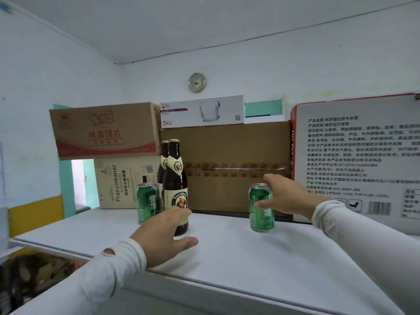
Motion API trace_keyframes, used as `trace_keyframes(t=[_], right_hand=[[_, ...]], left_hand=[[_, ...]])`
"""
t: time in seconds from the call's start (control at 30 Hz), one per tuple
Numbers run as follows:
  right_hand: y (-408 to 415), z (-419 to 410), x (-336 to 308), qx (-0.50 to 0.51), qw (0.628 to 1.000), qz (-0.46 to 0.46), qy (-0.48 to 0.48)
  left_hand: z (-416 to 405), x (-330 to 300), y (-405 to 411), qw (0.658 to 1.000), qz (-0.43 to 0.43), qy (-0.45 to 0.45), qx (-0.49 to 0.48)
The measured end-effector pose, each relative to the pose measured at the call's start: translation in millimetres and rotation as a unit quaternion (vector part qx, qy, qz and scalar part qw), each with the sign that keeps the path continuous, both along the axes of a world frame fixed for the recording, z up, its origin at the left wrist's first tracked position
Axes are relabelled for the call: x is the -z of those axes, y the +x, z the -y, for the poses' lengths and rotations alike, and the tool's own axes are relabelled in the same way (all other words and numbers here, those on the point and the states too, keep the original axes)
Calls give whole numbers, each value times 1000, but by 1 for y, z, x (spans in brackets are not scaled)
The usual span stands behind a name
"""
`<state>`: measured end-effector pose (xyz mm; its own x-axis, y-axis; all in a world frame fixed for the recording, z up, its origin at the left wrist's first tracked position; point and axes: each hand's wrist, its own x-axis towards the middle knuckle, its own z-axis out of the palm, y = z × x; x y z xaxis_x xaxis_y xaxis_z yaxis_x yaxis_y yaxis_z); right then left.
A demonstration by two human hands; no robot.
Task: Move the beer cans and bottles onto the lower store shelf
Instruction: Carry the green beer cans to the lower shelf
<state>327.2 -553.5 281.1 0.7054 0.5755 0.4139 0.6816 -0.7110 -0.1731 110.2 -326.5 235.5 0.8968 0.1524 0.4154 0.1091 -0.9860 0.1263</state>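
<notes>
Pale walls [56, 76], round clock [197, 82]

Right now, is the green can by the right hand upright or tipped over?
Upright. The green can stands on its base on the white shelf top, silver lid facing up; the right hand reaches around it.

Green cans [261, 206]: metal, glossy printed sides, bare silver tops. Brown bottles [175, 178]: dark glass, shiny, cream paper labels, gold caps. Shelf top [250, 258]: white, smooth, matt. Cartons [227, 167]: brown corrugated cardboard, matt, one taped glossy. Glassware box [202, 114]: white printed card. Sleeves [109, 276]: white knit cloth, soft.
</notes>
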Motion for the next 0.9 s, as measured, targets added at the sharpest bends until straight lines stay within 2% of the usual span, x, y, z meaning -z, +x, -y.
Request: trace_keyframes(t=[0.23,0.4,0.6,0.9], right_hand=[[17,-19,6,45,994,-94,38],[-16,-44,4,75,994,-63,44],[-67,-96,6,108,991,-62,55],[-117,-137,9,152,985,-51,63]], left_hand=[[-44,3,1,999,-19,28,30],[-112,-4,1,998,-9,52,44],[-192,-19,10,997,20,35,59],[-242,-42,52,997,45,9,59]])
